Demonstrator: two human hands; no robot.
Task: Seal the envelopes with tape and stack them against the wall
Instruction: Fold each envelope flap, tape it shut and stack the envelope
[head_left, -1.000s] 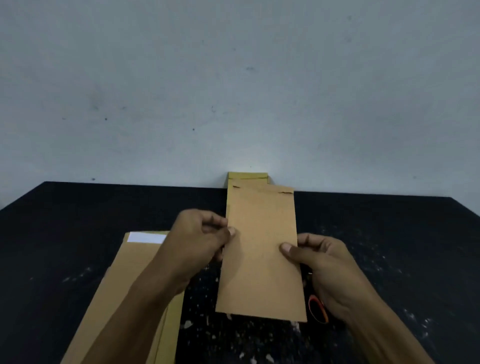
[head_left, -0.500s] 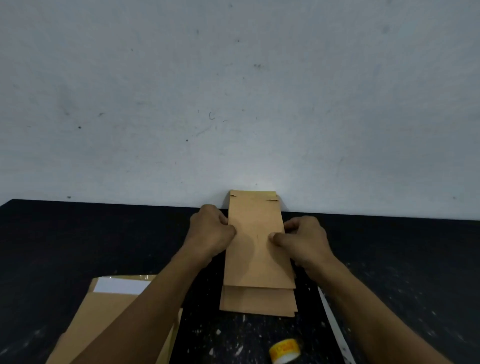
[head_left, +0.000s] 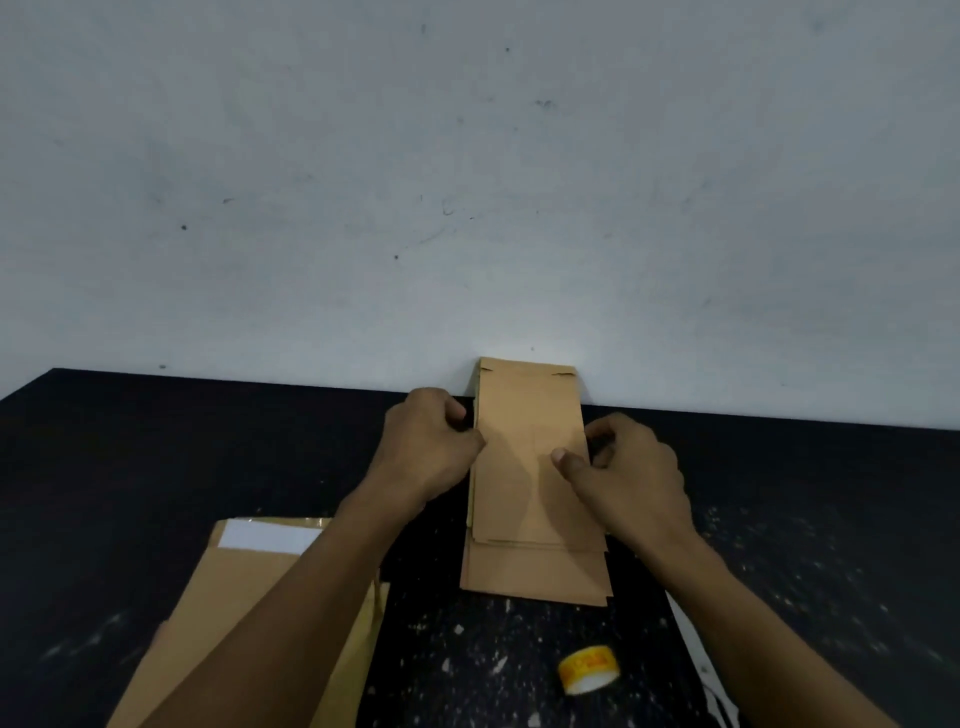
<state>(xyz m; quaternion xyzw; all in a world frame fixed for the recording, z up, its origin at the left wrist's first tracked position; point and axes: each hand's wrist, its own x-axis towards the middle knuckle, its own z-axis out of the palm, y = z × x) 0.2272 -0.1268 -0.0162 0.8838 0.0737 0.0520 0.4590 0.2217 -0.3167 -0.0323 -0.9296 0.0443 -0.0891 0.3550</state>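
1. The top envelope (head_left: 530, 457) sits in the middle of the frame, flat on a stack of sealed envelopes (head_left: 537, 571), its far end butted right up against the wall (head_left: 467, 182). The stack's bottom edge pokes out below it, toward the lower part of the frame.
2. The left hand (head_left: 426, 449) is on the envelope's left edge, fingers curled in and pinching that edge, thumb tip touching the paper.
3. The right hand (head_left: 631, 467) is on the right edge, same deal: thumb lies on top of the paper, the other fingers are curled at the side. Can't tell if they go under the envelope.
4. Lower left of the frame there's a pile of unsealed envelopes (head_left: 249, 597), with a white strip showing along the top one's far end. The left forearm crosses over it.
5. A yellow tape roll (head_left: 589, 669) sits lower center-right on the black table (head_left: 156, 467), well apart from the stack.
6. Something white and thin (head_left: 691, 644) peeks out by the right forearm, too hidden to tell what it is.
7. The table is speckled with little white scraps near the tape.
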